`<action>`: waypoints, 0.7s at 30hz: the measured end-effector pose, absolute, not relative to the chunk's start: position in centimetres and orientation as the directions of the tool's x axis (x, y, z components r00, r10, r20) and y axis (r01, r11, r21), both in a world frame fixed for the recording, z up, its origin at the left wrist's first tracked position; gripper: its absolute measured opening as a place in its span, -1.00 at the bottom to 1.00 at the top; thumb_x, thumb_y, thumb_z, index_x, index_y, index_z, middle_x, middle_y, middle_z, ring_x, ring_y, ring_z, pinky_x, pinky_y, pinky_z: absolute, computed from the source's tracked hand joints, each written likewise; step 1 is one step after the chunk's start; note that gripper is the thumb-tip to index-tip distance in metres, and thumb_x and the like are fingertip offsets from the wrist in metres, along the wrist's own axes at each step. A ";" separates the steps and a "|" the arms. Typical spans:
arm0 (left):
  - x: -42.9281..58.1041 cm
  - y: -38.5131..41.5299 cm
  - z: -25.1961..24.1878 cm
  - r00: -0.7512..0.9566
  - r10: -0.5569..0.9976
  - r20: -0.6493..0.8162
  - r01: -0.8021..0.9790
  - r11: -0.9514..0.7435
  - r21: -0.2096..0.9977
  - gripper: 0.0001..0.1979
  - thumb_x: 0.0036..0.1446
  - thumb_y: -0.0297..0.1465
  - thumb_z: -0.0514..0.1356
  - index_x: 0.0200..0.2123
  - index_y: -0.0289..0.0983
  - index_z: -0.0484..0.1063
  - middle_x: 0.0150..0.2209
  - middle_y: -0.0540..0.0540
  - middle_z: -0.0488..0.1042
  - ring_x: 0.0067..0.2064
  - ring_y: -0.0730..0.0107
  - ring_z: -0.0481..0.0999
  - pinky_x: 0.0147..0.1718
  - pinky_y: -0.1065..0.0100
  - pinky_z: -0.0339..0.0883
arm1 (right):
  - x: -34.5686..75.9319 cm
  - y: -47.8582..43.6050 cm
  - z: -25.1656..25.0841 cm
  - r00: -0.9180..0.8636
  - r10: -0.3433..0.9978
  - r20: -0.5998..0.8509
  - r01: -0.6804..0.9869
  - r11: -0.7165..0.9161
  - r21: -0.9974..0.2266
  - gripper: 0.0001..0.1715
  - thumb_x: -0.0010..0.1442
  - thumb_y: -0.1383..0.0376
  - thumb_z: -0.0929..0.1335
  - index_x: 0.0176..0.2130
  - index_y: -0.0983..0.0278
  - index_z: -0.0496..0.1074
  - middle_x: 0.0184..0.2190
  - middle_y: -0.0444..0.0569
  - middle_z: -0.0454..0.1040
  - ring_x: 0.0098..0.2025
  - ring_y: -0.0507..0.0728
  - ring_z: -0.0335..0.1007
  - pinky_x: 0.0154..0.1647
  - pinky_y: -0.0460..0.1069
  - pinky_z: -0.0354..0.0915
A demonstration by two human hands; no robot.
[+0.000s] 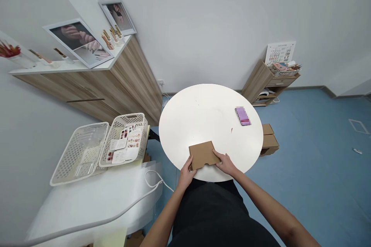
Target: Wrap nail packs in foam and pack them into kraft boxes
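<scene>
A flat brown cardboard box [203,155] sits at the near edge of the round white table [203,112], partly over the rim. My left hand [187,171] grips its near left corner. My right hand [226,163] holds its right side. Both hands are on the cardboard and the box lid looks closed. Further right on the tabletop lies a pixelated purple flat object [242,116], well away from both hands.
To the left, a white table holds two white perforated baskets [78,154], one with printed cards [126,144]. A white cable [152,179] runs nearby. Cardboard boxes [269,141] stand on the blue floor to the right. Wooden cabinets line the walls.
</scene>
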State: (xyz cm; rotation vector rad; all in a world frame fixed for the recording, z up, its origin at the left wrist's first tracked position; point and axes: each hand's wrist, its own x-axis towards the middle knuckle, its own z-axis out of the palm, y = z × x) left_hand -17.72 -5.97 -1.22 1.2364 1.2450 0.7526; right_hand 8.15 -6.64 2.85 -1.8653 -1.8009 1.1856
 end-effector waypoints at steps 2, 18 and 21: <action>-18.2 -5.4 0.3 0.230 0.910 -0.346 0.156 0.316 0.936 -0.28 0.01 -0.24 0.32 0.26 -0.25 0.27 0.32 -0.23 0.19 0.28 -0.01 0.27 0.21 0.06 0.25 | 8.8 -6.1 4.3 -0.152 0.914 -0.377 0.579 -0.226 -0.783 -0.18 0.12 0.26 0.33 0.34 0.10 0.12 0.25 -0.01 0.31 0.23 0.27 0.27 0.30 0.29 0.03; -18.9 0.7 6.6 0.175 0.818 -0.548 0.434 0.436 0.789 -0.45 0.18 -0.02 0.15 0.11 -0.22 0.46 0.11 -0.14 0.49 -0.01 0.07 0.56 -0.14 0.28 0.47 | 9.8 0.1 10.7 -0.255 0.674 -0.693 0.423 -0.567 -0.707 -0.40 0.20 -0.12 0.33 0.12 0.07 0.44 0.29 0.03 0.24 0.01 0.22 0.45 -0.04 0.09 0.38; -19.1 1.1 6.3 0.182 0.834 -0.521 0.482 0.386 0.787 -0.44 0.18 0.00 0.13 0.11 -0.20 0.46 0.08 -0.14 0.51 0.01 0.06 0.55 -0.11 0.28 0.44 | 9.8 0.6 10.5 -0.243 0.682 -0.690 0.419 -0.568 -0.709 -0.46 0.14 -0.11 0.37 -0.01 0.09 0.54 0.32 -0.01 0.19 -0.07 0.19 0.46 -0.17 0.03 0.43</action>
